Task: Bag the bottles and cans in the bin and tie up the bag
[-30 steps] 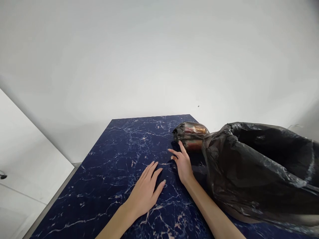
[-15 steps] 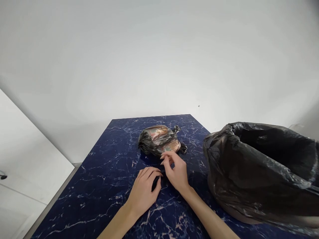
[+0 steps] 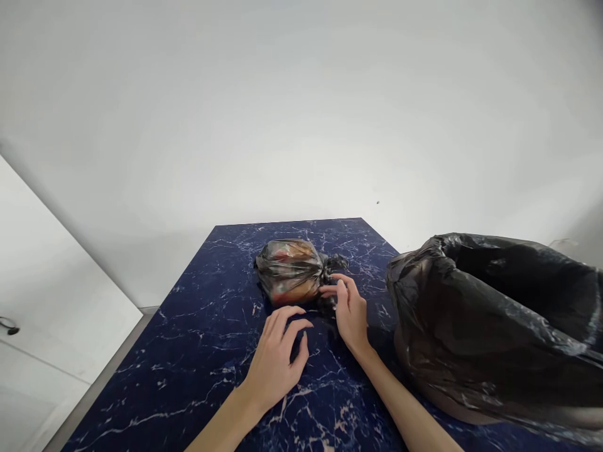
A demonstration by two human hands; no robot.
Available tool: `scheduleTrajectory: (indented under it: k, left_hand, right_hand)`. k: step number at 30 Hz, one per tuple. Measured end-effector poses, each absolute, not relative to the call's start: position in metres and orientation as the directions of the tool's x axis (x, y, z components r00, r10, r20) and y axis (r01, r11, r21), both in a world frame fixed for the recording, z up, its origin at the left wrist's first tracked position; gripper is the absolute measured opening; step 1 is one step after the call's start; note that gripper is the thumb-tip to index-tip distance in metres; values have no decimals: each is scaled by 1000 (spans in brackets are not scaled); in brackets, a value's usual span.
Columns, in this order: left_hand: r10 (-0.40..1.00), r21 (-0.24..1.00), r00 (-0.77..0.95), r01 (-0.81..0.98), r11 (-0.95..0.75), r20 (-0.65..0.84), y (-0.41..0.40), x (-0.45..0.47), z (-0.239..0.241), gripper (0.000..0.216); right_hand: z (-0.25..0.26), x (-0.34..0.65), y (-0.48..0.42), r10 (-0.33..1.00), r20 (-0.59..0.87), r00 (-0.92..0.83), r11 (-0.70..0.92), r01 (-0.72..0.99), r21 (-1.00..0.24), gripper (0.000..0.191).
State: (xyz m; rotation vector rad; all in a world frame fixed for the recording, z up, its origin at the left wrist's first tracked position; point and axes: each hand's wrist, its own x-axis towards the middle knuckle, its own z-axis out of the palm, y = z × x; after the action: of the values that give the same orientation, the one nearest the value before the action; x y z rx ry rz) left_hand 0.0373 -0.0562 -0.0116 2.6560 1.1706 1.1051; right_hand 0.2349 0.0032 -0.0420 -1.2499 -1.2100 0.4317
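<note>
A small tied black plastic bag (image 3: 289, 270) lies on the dark blue marbled table, slightly blurred. Reddish and orange-brown contents show through its thin film. Its gathered neck and knot point to the right. At that neck is my right hand (image 3: 352, 314), fingers stretched out and apart against the plastic; a grip on it does not show. Just in front of the bag, my left hand (image 3: 277, 351) hovers low over the table with fingers curved and spread. Nothing is in it, and a small gap parts its fingertips from the bag.
A large bin (image 3: 452, 408) lined with a black bag (image 3: 475, 333) stands at the right, its mouth open. The blue table (image 3: 188, 351) ends at a white wall (image 3: 292, 125). White furniture with a dark handle (image 3: 12, 329) is at the left.
The small bag has turned, so its neck faces right and its body sits slightly further left. My right hand has moved right to the neck. My left fingers have spread a little.
</note>
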Motion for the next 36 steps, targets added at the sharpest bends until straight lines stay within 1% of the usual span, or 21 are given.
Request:
scheduleTrajectory:
  k: [4,7,9,13,18,21,25,28,32,34,36]
  left_hand:
    - [659,262,397,694,-671,639,-57,38,-12,27]
    - [665,236,400,718,-655,630,-57,38,-14,30]
    - [675,224,404,732,-643,618,-56,39,-15,34]
    - [694,218,386,759,-614,608,-52,38,-20,38]
    - [718,246,304,796,-552,626,-46,36,-25,34]
    - [727,273,240,815,-511,644,-43,35,-27,34]
    - [738,292,190,833,-471,648,-40,33,-31,36]
    - [750,303,197,828,-473,632,-40,33,-33,32]
    - [754,322,217,805,-498,620,-41,32,-33,18]
    - [752,327,223,798,-507,620,-41,33,-32,12]
    - [753,332,226,793,-510,617,-41,33,-32,10]
  right_hand:
    - [-34,227,-6,773,529,351,384,406,-829,29]
    - [-34,227,-3,745,568,348,393,460,-797,23]
    - [-36,227,-1,752,583,307,408,478,-778,23]
    - [-38,224,-1,805,569,164,448,459,-767,26]
    - [-34,220,-7,845,535,2,489,404,-773,28]
    - [-31,218,-11,849,528,-34,499,383,-777,31]
    - [-31,214,-14,837,545,-54,517,403,-755,23]
    - [-31,211,-15,816,572,-86,544,452,-707,22]
    - [-32,211,-15,783,609,-127,576,518,-632,26]
    - [-32,211,-15,777,613,-145,582,536,-611,22]
    - [-32,211,-14,778,608,-158,582,544,-604,15]
